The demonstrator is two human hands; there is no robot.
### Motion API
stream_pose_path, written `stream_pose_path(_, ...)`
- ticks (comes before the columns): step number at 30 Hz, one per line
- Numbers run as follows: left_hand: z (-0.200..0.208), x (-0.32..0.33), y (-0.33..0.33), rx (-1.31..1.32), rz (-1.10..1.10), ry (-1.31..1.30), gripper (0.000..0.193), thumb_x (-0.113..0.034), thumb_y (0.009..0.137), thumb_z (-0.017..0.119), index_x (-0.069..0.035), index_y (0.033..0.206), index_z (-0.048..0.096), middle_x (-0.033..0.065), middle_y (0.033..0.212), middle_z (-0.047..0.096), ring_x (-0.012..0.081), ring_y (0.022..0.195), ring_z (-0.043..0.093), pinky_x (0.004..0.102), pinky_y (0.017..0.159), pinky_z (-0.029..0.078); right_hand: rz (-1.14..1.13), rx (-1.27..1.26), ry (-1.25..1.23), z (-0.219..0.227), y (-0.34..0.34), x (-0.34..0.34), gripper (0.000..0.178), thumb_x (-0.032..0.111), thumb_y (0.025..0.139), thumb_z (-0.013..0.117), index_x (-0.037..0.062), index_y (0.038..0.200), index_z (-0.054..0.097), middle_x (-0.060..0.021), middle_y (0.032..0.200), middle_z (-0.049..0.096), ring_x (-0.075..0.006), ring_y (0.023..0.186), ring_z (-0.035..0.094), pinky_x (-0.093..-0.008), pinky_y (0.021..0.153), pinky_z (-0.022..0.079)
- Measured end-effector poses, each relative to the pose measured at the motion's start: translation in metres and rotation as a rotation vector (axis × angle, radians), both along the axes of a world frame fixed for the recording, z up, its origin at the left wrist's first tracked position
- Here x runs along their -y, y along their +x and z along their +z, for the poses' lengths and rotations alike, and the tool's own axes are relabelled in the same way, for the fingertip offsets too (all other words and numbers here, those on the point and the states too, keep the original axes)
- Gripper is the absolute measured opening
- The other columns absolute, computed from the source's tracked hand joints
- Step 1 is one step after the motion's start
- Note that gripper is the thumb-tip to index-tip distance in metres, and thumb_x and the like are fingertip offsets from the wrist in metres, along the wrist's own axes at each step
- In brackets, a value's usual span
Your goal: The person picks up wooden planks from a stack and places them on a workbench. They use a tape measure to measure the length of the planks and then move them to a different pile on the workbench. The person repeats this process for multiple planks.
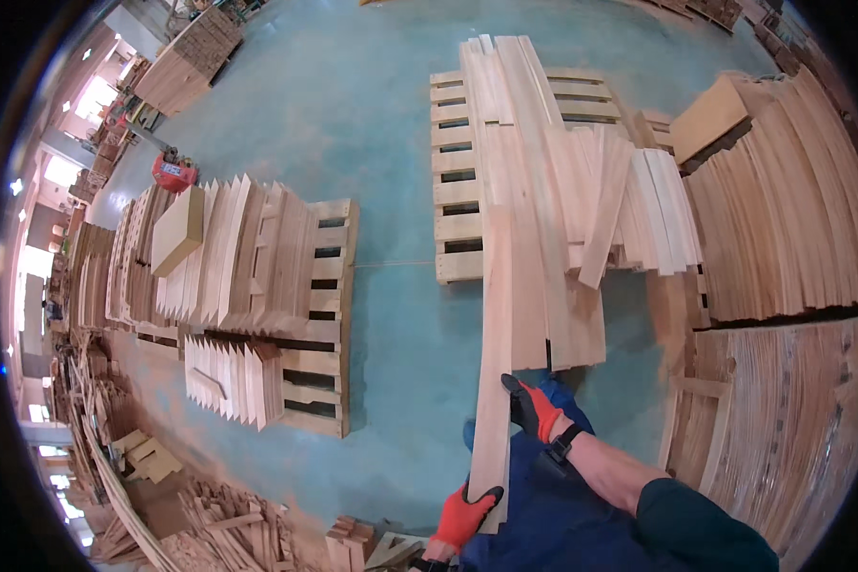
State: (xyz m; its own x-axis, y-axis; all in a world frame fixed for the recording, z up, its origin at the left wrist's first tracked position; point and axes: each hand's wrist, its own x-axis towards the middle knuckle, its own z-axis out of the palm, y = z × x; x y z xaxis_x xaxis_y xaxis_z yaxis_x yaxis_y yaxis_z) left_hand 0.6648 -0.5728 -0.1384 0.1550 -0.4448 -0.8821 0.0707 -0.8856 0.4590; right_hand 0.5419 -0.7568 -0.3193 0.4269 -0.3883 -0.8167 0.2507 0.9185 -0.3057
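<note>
A long pale wooden board (495,381) lies lengthwise in front of me, its far part resting along the left side of the board stack (532,257). My left hand (461,518), in a red glove with black fingertips, is closed round the near end, thumb on top. Farther up, my right hand (536,408), gloved alike, grips the right edge of the same board; its fingers underneath are hidden. More loose boards (608,205) lie across the stack on a slatted pallet (459,229).
To the left, a pallet (326,315) bears zigzag rows of boards (248,253) with a yellowish block (178,232) on top. Tall board stacks (772,210) stand at right, and a wrapped stack (791,429) is nearer. Scrap wood (229,524) litters the lower left floor.
</note>
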Motion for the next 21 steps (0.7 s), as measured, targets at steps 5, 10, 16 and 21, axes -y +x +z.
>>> stream_pose_path(5,-0.064,0.089,-0.036,-0.05,0.219,-0.045,0.053,-0.032,0.085,0.077,0.007,0.12,0.066,0.009,0.1,0.072,0.0117,0.086,0.064,0.0289,0.077,0.053,0.18,0.083,-0.077,0.014,-0.043,0.075,0.033,0.041,0.094,0.068,0.0101,0.108,0.065,0.0007,0.093,0.066,-0.0104,0.079,0.063,-0.0286,0.071,0.052)
stream_pose_path(10,-0.116,0.182,-0.053,0.001,0.184,-0.111,0.051,-0.032,0.087,0.075,0.006,0.119,0.066,0.011,0.103,0.072,0.013,0.087,0.065,0.0303,0.078,0.053,0.182,0.102,-0.07,-0.003,-0.079,0.103,0.031,0.035,0.099,0.063,0.0077,0.113,0.066,0.0024,0.1,0.067,-0.0102,0.089,0.064,-0.0273,0.078,0.053)
stream_pose_path(16,-0.166,0.289,-0.036,-0.012,0.117,-0.126,0.064,-0.042,0.092,0.068,0.005,0.133,0.055,0.0199,0.12,0.068,0.0256,0.107,0.065,0.0373,0.093,0.051,0.246,-0.15,-0.178,-0.016,-0.115,0.131,0.031,0.028,0.103,0.055,0.0064,0.123,0.066,-0.0034,0.107,0.069,-0.0124,0.094,0.065,-0.0272,0.084,0.052)
stream_pose_path(21,-0.181,0.286,-0.038,0.373,-0.188,-0.074,0.07,-0.043,0.094,0.064,0.002,0.144,0.043,0.0241,0.135,0.058,0.0333,0.122,0.059,0.0406,0.102,0.046,0.213,-0.554,-0.362,-0.075,-0.186,0.115,0.019,0.02,0.097,0.061,0.0044,0.107,0.066,-0.0008,0.087,0.066,-0.0095,0.073,0.056,-0.0275,0.066,0.048)
